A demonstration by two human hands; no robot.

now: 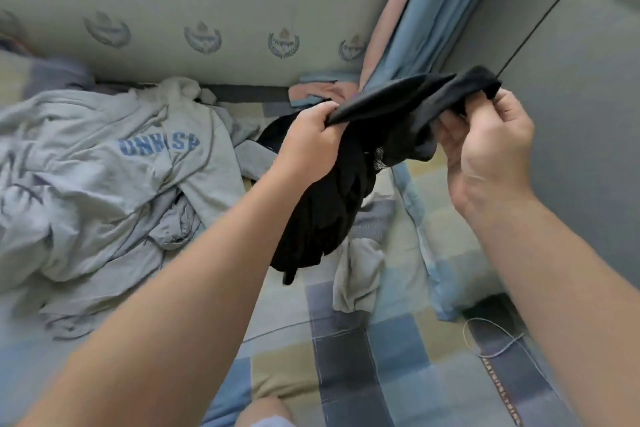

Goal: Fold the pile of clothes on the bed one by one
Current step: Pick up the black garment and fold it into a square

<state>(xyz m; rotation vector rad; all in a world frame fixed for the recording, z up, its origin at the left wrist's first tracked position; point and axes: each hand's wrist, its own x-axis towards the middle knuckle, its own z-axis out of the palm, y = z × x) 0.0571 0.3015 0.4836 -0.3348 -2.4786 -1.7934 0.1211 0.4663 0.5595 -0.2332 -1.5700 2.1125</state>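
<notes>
A black garment (332,198) hangs bunched above the bed, held up by both hands. My left hand (308,142) grips its upper edge in a fist. My right hand (491,146) pinches the other end of that edge between thumb and fingers, near the wall. The rest of the garment droops down to the checked bedsheet (363,357). To the left lies a crumpled pile of grey clothes (104,191), topped by a light grey shirt with blue letters (159,146).
A small grey cloth (360,274) lies on the sheet below the black garment. Blue and pink curtains (405,10) hang at the back right. A padded headboard (207,10) runs along the back, and a grey wall (571,80) stands on the right. A thin cord (491,336) lies at the right edge.
</notes>
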